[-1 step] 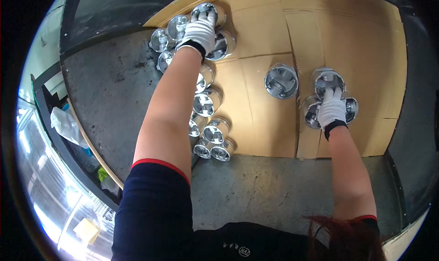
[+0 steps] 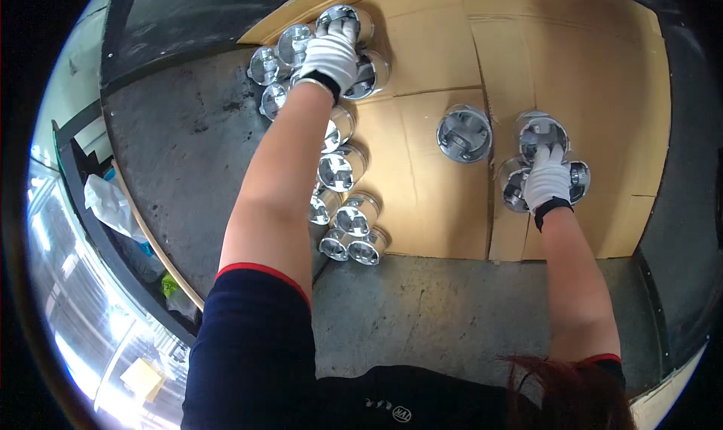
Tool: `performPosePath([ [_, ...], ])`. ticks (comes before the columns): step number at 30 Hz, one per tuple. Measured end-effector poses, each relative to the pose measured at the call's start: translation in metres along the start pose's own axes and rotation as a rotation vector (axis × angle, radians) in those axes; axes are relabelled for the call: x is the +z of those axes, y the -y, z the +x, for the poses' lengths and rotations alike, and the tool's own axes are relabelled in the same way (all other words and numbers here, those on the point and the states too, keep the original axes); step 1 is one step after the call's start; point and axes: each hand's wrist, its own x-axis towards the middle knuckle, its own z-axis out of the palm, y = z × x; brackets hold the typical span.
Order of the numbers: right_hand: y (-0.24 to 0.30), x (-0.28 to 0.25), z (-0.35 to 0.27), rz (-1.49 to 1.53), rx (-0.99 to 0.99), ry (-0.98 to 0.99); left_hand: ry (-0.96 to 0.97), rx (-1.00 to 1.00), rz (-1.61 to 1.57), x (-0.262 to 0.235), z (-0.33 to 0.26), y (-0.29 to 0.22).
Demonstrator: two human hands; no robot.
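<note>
My left hand [image 2: 330, 57], in a white glove, reaches to the far left group, its fingers bent into the hollow end of a metal piston [image 2: 335, 13]. Another piston [image 2: 361, 77] stands close beside that hand. On the right, my gloved right hand [image 2: 547, 183] has its fingers curled into the near side of a piston [image 2: 542, 132]. Two more pistons flank this hand, one on its left [image 2: 514, 185] and one on its right [image 2: 578, 180]. Between the two groups a single piston [image 2: 464, 134] stands alone, hollow end up. The fingertips of both hands are partly hidden.
Several more pistons [image 2: 337, 172] run in a cluster down the left side, partly behind my left forearm. Brown cardboard [image 2: 422, 204] lies under the pistons, over a dark grey surface [image 2: 437, 309]. Dark walls [image 2: 689, 174] bound it. A white plastic bag [image 2: 111, 204] lies beyond the left edge.
</note>
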Motion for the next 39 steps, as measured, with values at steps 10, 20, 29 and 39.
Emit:
performPosePath([
  [10, 0.000, -0.003, -0.003, 0.081, -0.002, 0.002, -0.044, 0.102, -0.174, 0.055, -0.049, -0.024],
  [20, -0.032, 0.058, -0.027, 0.240, -0.267, -0.445, -0.096, 0.450, -0.401, 0.012, -0.078, -0.170],
  [29, -0.081, 0.069, -0.072, 0.429, -0.200, -0.522, 0.093, 0.916, -0.278, -0.014, -0.120, -0.230],
  [39, -0.088, 0.058, -0.051, 0.055, -0.239, -0.370, -0.226, 0.785, -0.263, -0.029, -0.116, -0.299],
])
